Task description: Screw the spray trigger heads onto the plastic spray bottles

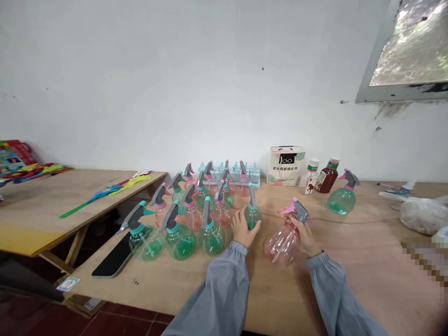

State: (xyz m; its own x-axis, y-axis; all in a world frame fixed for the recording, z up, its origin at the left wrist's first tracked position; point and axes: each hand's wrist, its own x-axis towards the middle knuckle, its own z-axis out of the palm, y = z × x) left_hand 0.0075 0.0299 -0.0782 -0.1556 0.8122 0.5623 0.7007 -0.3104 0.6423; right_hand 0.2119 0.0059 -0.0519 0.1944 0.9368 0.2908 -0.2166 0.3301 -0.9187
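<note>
Pink, see-through plastic: a round-bodied spray bottle (280,245) is in the person's right hand (305,237), near the front middle of a wooden table (168,291). It tilts, its long axis running from the rounded base at lower left to the grey head at upper right; the pink trigger juts left. Whether its base touches the wood is unclear. The right hand's fingers close around the neck. The left hand (245,229) is half open, fingers and thumb curved about an upright green bottle (252,217) just beside; I cannot tell how firmly it grips.

To the left, green and pink bottles (180,241) stand close together in rows. Judging by this layout, most are already grouped; the tilted pink one remains outside the rows, as does a green bottle with a pink trigger (342,201), standing upright well apart on the right.

A black phone (112,260) lies by the front-left bottle. Behind the rows is a pale blue rack (255,176), then a paper bag (285,170), a white-capped pale bottle (310,179) and a dark red one (327,178). A crumpled plastic bag (420,214) lies far right, beneath a window (413,42) in a white wall (175,84)
</note>
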